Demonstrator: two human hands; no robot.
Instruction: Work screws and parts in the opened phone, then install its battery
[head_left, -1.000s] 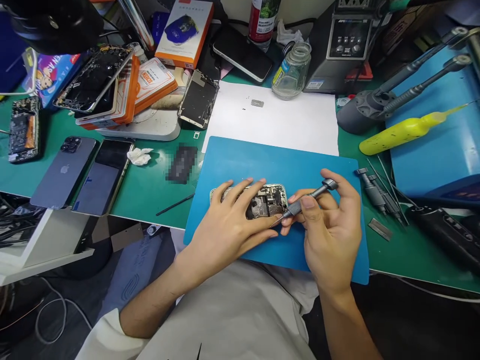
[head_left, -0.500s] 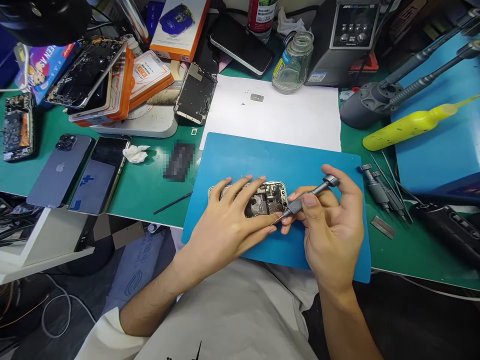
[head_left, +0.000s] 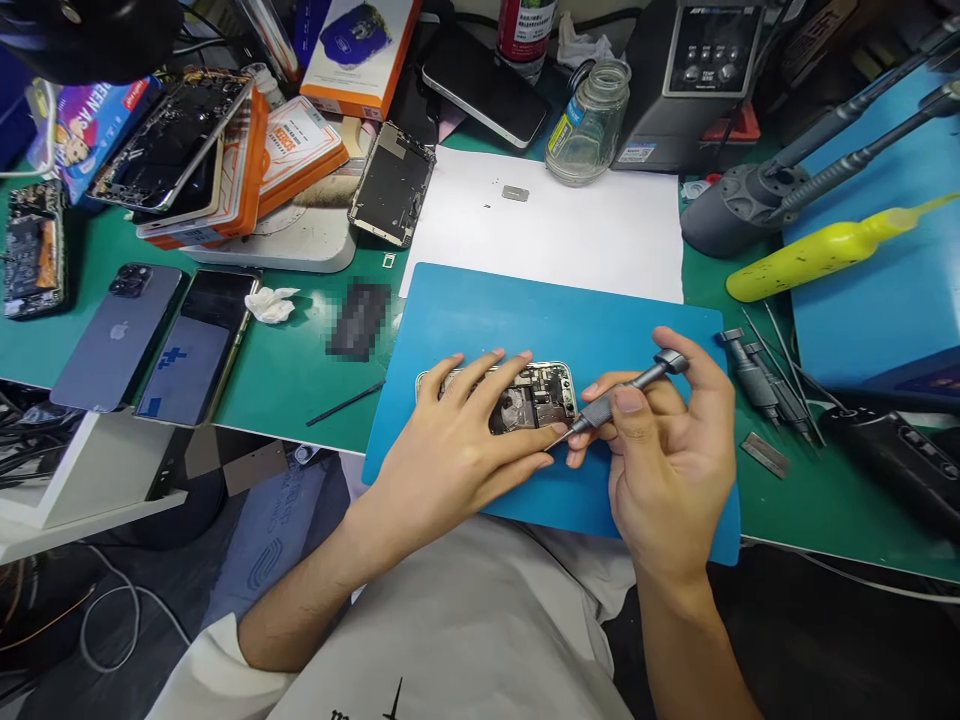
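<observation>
An opened smartphone [head_left: 551, 388] lies on the blue mat [head_left: 615, 318], its inner boards and parts exposed. My left hand [head_left: 465, 440] rests flat across it with the fingers spread, covering much of its left and near side. A grey precision screwdriver [head_left: 600, 410] is held slantwise in my right hand [head_left: 667, 450], between thumb and fingers, with the index finger at its cap. The screwdriver's thin tip points at the phone's near right edge, close to my left index finger and thumb. Whether the tip touches a screw is too small to tell.
White paper [head_left: 600, 240] behind the mat bears a small metal plate [head_left: 515, 193] and a glass jar [head_left: 589, 125]. More screwdrivers [head_left: 757, 380] and a yellow bottle [head_left: 817, 255] lie right. Leftward are a black stick tool [head_left: 345, 403], a detached screen [head_left: 394, 185], and a purple phone [head_left: 124, 335].
My right hand and the screwdriver's cap have shifted slightly to the right. My left hand and the opened phone stay in place.
</observation>
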